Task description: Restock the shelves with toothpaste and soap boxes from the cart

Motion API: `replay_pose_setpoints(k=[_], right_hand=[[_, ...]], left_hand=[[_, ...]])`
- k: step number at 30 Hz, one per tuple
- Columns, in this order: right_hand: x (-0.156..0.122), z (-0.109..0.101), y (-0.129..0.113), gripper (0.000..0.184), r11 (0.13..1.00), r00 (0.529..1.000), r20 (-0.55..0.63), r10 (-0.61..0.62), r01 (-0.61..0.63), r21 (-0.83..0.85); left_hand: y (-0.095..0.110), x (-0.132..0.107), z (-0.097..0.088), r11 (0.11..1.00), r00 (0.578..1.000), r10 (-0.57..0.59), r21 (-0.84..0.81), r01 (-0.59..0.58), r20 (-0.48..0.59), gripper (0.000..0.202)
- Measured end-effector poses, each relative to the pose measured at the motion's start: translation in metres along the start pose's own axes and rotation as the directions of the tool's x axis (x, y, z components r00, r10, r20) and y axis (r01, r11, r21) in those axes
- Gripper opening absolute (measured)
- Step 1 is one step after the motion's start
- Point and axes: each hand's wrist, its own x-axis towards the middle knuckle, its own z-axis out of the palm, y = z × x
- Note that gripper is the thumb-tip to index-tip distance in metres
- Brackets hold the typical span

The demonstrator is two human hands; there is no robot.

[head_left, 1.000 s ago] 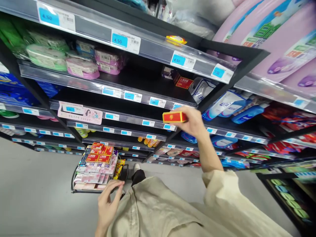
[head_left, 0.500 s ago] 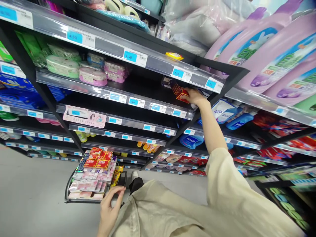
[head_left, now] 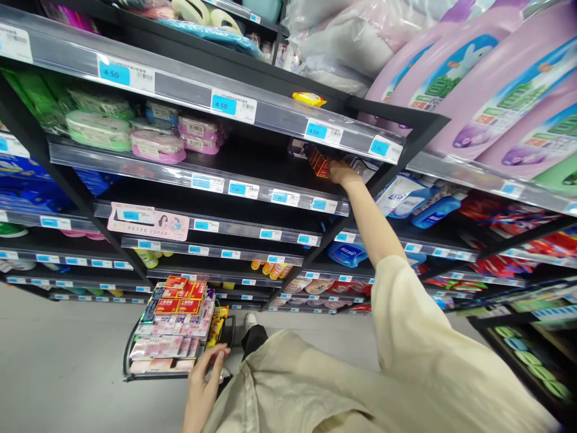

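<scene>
My right hand (head_left: 342,174) reaches deep onto an upper black shelf (head_left: 252,191) and presses against small red boxes (head_left: 318,162) standing there; its fingers are hidden behind the boxes and the shelf edge. My left hand (head_left: 205,379) hangs low with fingers loosely curled, touching the near rim of a basket (head_left: 130,355) on the floor. The basket is filled with red boxes (head_left: 178,294) and pink packets (head_left: 164,337). My beige sleeves fill the lower right.
Shelves run left to right with blue price tags (head_left: 224,105). Pink and green soap packs (head_left: 157,144) sit at the left of the same shelf, blue refill pouches (head_left: 406,195) to the right, and large pink detergent bottles (head_left: 496,90) at the top right. Grey floor (head_left: 58,361) lies left.
One second ago my right hand held a red box in the air. It has since carried it up onto the shelf beside the other red boxes and pushed further in. My left hand stayed by the basket.
</scene>
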Motion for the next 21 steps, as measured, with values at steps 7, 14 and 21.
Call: replay_pose_setpoints(k=[7,14,21], right_hand=[[0.012,0.011,0.003,0.063,1.000,0.997,-0.076,0.000,0.000,-0.001],[0.019,0.011,0.001,0.059,0.999,0.999,-0.049,-0.001,-0.001,-0.035],[0.014,0.006,-0.006,0.058,0.998,0.999,-0.041,-0.004,0.001,-0.061]], left_hand=[[-0.005,0.002,0.001,1.000,1.000,-0.011,0.000,0.011,0.004,0.049],[0.000,0.002,0.001,0.999,0.999,-0.036,0.004,0.036,0.014,0.051],[0.007,0.003,0.004,1.000,1.000,-0.016,0.006,0.016,-0.001,0.050]])
